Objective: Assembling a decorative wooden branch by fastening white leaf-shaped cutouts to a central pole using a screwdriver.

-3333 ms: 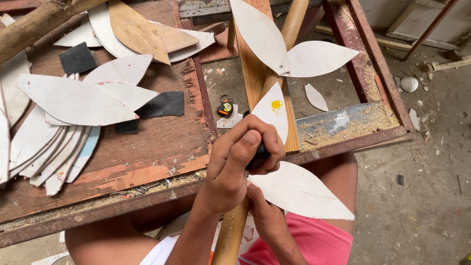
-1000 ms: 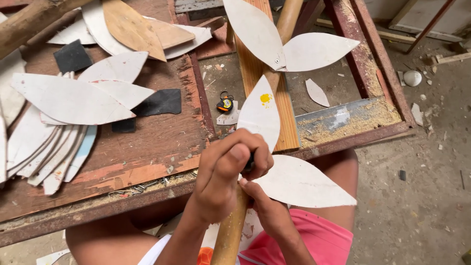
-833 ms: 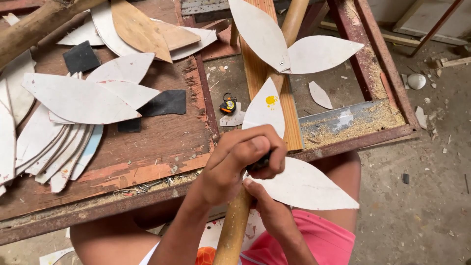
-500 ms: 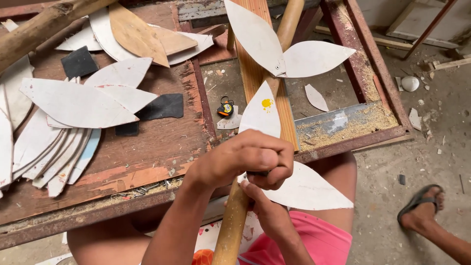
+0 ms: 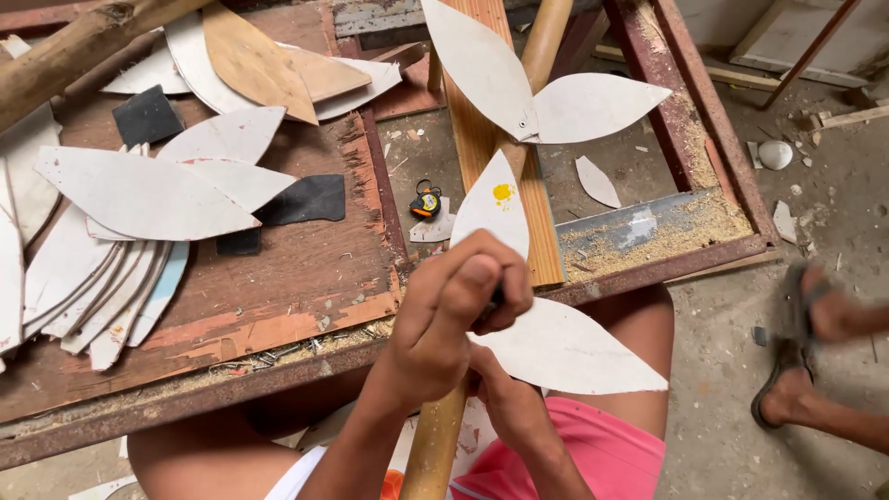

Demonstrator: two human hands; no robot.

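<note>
- Left hand fisted around a small dark tool, atop the wooden pole.
- Right hand beneath it, grip hidden; white leaf-shaped cutout just right.

Our left hand is balled into a fist just above the wooden pole, thumb pressed over the curled fingers, forearm running down and left of the pole. Our right hand sits lower, right of the pole, fingers reaching up under the fist, what they grip hidden.
</note>
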